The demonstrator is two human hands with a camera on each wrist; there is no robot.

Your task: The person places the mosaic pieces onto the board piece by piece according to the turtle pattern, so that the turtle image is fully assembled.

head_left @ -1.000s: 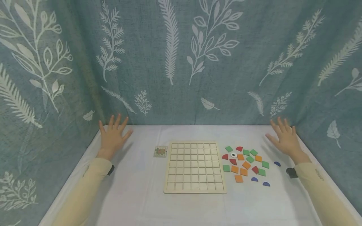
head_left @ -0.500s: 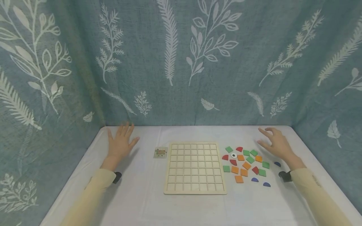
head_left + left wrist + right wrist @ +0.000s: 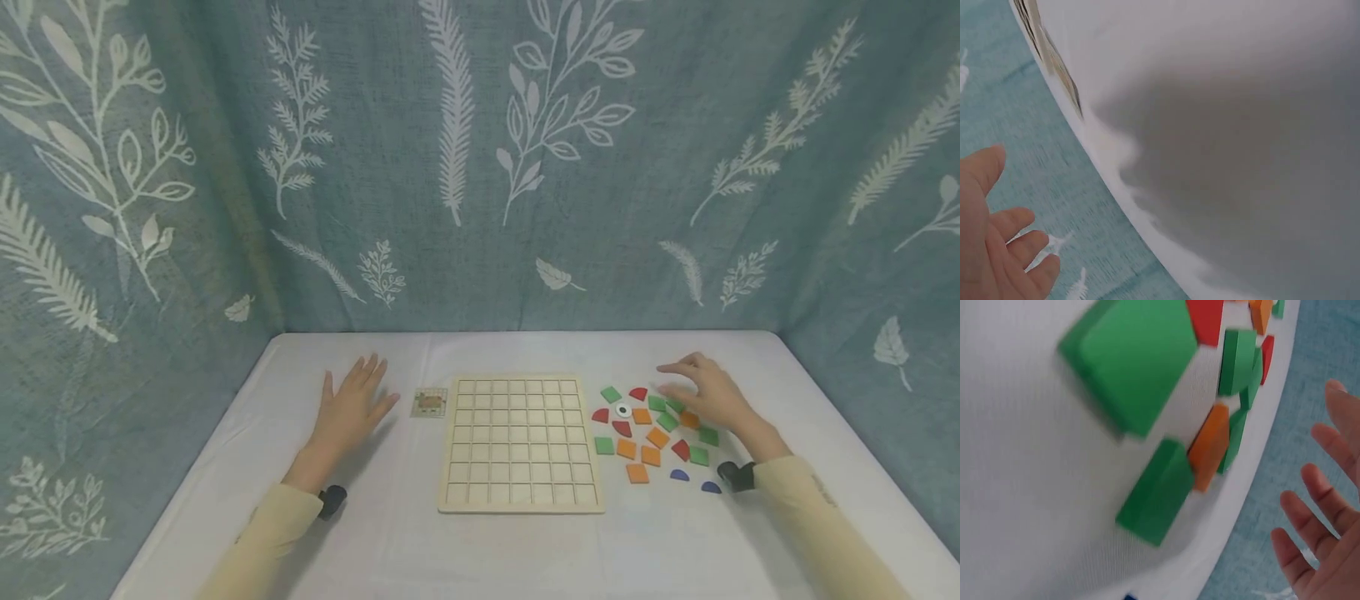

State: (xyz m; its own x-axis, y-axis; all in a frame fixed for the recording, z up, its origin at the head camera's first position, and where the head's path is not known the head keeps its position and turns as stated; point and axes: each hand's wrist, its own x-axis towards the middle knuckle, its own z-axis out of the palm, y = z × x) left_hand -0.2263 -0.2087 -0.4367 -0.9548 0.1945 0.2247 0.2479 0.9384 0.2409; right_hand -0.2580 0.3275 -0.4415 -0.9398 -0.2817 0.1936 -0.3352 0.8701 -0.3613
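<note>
My left hand (image 3: pixel 351 417), fingers fairly straight, is held over the cloth to the left of a small picture card (image 3: pixel 430 402); it holds nothing. My right hand (image 3: pixel 708 390) hovers above the far right part of a spread of coloured pieces, fingers loosely bent, thumb and fingertips apart. It overlaps a green tile (image 3: pixel 676 404) and an orange tile (image 3: pixel 689 420) in the head view. In the right wrist view a green tile (image 3: pixel 1157 494) lies near an orange one, with the right fingers off to the side. A wooden grid board (image 3: pixel 521 507) lies between the hands.
Red quarter-round pieces (image 3: pixel 622 428), blue half-rounds (image 3: pixel 679 475) and a white disc with a black centre (image 3: pixel 623 410) lie among the tiles. White cloth (image 3: pixel 517 554) covers the table, and a blue-green leaf-patterned curtain (image 3: pixel 480 275) encloses its back and sides.
Both hands have moved inward and nearer from the table's far corners. My right hand has come over the coloured pieces, its spread fingers now bent. Board, card and pieces have stayed put.
</note>
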